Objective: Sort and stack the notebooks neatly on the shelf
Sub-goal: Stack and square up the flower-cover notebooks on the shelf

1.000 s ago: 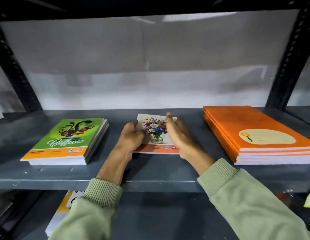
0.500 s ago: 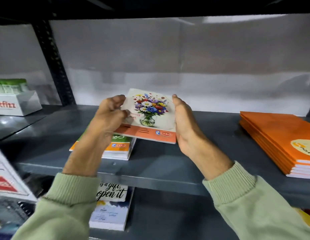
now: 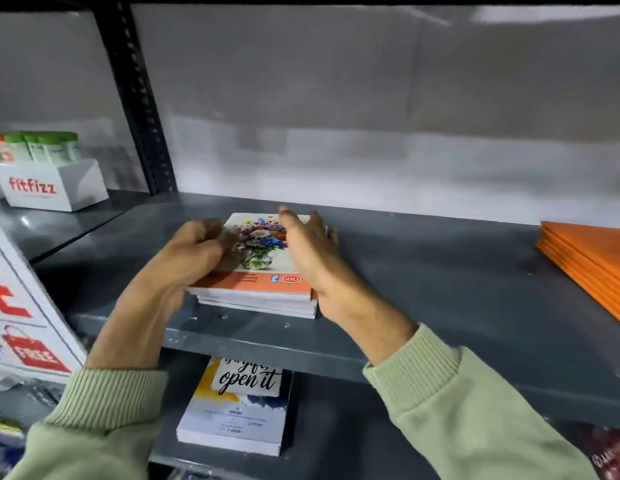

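A flower-cover notebook with an orange bottom band lies on top of a small stack of notebooks near the front of the grey metal shelf. My left hand is curled over the notebook's left edge and looks blurred. My right hand lies flat against the right edge, fingers stretched out and thumb over the cover. The covers beneath the flower notebook are hidden. A stack of larger orange notebooks sits at the shelf's far right.
A black upright post bounds the shelf on the left, with a white "fitfizz" box beyond it. A white printed sign leans at the left edge. On the lower shelf lies an "open it" notebook stack.
Both hands lifted the flower notebook from the middle of the shelf, carried it left and set it down on the stack that showed a green cover.
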The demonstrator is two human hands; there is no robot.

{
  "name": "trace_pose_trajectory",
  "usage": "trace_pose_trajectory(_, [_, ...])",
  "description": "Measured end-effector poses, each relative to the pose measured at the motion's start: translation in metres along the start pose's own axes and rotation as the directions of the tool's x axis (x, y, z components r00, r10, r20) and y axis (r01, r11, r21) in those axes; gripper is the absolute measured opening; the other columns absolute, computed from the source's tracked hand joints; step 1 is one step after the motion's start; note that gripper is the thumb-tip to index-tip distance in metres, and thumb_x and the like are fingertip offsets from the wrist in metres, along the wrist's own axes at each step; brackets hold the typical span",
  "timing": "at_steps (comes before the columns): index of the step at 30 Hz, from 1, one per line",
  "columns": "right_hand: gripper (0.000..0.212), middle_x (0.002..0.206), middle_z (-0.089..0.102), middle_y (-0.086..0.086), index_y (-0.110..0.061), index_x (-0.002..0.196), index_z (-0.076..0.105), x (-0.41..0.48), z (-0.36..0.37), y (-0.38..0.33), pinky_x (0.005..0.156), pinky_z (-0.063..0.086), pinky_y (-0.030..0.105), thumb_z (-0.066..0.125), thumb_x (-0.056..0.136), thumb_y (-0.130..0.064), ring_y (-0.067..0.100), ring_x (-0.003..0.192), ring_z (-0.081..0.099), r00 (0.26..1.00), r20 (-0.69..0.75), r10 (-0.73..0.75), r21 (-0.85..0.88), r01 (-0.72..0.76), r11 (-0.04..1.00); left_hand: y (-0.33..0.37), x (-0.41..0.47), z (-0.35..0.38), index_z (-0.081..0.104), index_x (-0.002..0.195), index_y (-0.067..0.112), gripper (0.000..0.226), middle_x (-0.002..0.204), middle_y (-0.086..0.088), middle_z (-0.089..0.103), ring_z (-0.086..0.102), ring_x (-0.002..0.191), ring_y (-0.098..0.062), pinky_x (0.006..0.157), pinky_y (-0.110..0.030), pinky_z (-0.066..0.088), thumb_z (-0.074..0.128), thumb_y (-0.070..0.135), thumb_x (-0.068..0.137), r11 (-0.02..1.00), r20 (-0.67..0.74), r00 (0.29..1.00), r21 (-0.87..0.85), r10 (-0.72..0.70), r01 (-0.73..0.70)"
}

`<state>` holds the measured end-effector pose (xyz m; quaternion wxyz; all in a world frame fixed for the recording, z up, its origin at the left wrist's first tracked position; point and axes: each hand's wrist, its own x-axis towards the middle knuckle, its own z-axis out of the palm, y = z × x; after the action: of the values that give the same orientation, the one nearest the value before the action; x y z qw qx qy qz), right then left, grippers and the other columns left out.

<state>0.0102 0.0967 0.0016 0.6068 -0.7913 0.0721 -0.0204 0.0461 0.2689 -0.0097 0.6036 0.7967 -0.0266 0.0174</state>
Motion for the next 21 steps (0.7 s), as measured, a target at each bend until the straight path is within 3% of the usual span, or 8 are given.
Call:
trace_pose_trajectory(2, [0.083, 0.171, -0.004, -0.002, -0.033, 0.16, 0.006, 0.004, -0.004, 0.003, 0.12, 0.023, 0.053, 0.036, 0.091, -0.069, 0.024, 0.156, 0.009, 1.0, -0.017, 0.003, 0.028, -0.003, 1.0, -0.001, 0.004, -0.011, 0.074, 0.089, 0.017, 0.044, 0.085, 0.0, 0.08, 0.073, 0.078, -0.017, 0.081, -0.036, 0.061, 0.069, 0.059, 0.078, 0.999, 0.017, 1.0, -0.054, -0.008, 0.009])
trace_pose_trajectory(4, [0.08, 0.171, 0.008, -0.001, -0.032, 0.16, 0.007, 0.01, -0.011, 0.011, 0.119, 0.028, 0.05, 0.034, 0.094, -0.067, 0.023, 0.153, 0.022, 0.999, -0.033, -0.008, 0.076, 0.011, 0.997, -0.002, 0.01, -0.018, 0.072, 0.108, 0.023, 0.061, 0.11, -0.003, 0.077, 0.072, 0.091, -0.016, 0.084, -0.031, 0.057, 0.065, 0.072, 0.073, 0.994, -0.106, 0.991, -0.081, -0.083, 0.074])
trace_pose_trajectory(6, [0.072, 0.164, 0.033, 0.005, -0.03, 0.159, 0.018, 0.015, -0.014, 0.016, 0.102, 0.049, 0.043, 0.033, 0.097, -0.063, 0.024, 0.132, 0.055, 0.999, -0.017, 0.051, 0.182, -0.047, 0.982, -0.004, 0.014, -0.02, 0.064, 0.123, 0.018, 0.064, 0.112, -0.002, 0.073, 0.071, 0.079, -0.013, 0.067, -0.027, 0.057, 0.059, 0.067, 0.083, 0.978, -0.18, 0.969, -0.149, -0.171, 0.145])
trace_pose_trajectory(8, [0.064, 0.14, 0.062, 0.013, -0.023, 0.153, 0.034, 0.017, -0.015, 0.019, 0.085, 0.058, 0.038, 0.032, 0.099, -0.059, 0.026, 0.103, 0.072, 0.989, 0.024, 0.146, 0.306, -0.147, 0.941, -0.004, 0.015, -0.013, 0.064, 0.123, 0.014, 0.053, 0.107, -0.008, 0.076, 0.074, 0.066, -0.02, 0.049, -0.029, 0.058, 0.055, 0.056, 0.092, 0.926, -0.052, 0.964, -0.296, -0.26, 0.234])
trace_pose_trajectory(11, [0.056, 0.121, 0.071, 0.02, -0.015, 0.139, 0.05, 0.021, -0.011, 0.022, 0.094, 0.057, 0.05, 0.032, 0.101, -0.053, 0.035, 0.103, 0.074, 0.978, 0.083, 0.194, 0.385, -0.211, 0.898, -0.004, 0.012, 0.0, 0.069, 0.114, 0.013, 0.046, 0.105, -0.016, 0.078, 0.076, 0.072, -0.03, 0.052, -0.039, 0.062, 0.047, 0.048, 0.097, 0.854, 0.135, 0.955, -0.426, -0.265, 0.297])
trace_pose_trajectory(14, [0.053, 0.126, 0.068, 0.021, -0.017, 0.143, 0.046, 0.022, -0.007, 0.019, 0.094, 0.056, 0.052, 0.037, 0.102, -0.049, 0.037, 0.106, 0.072, 0.975, 0.075, 0.211, 0.43, -0.222, 0.875, -0.001, 0.014, 0.008, 0.07, 0.1, 0.016, 0.049, 0.095, -0.016, 0.08, 0.076, 0.064, -0.029, 0.047, -0.039, 0.061, 0.045, 0.058, 0.094, 0.859, 0.208, 0.947, -0.408, -0.243, 0.31])
trace_pose_trajectory(17, [0.055, 0.135, 0.062, 0.021, -0.017, 0.15, 0.04, 0.021, -0.007, 0.016, 0.098, 0.054, 0.052, 0.041, 0.102, -0.043, 0.038, 0.113, 0.069, 0.974, 0.06, 0.219, 0.429, -0.223, 0.875, 0.001, 0.016, 0.009, 0.066, 0.098, 0.023, 0.046, 0.105, -0.018, 0.077, 0.076, 0.062, -0.029, 0.047, -0.04, 0.06, 0.049, 0.064, 0.089, 0.875, 0.233, 0.939, -0.358, -0.253, 0.325])
trace_pose_trajectory(21, [0.053, 0.129, 0.066, 0.022, -0.016, 0.147, 0.042, 0.017, -0.009, 0.015, 0.096, 0.055, 0.052, 0.043, 0.102, -0.043, 0.039, 0.11, 0.07, 0.974, 0.091, 0.208, 0.424, -0.228, 0.877, 0.001, 0.016, 0.007, 0.064, 0.111, 0.019, 0.054, 0.116, -0.016, 0.075, 0.075, 0.088, -0.032, 0.065, -0.051, 0.063, 0.048, 0.065, 0.089, 0.885, 0.236, 0.943, -0.348, -0.236, 0.309])
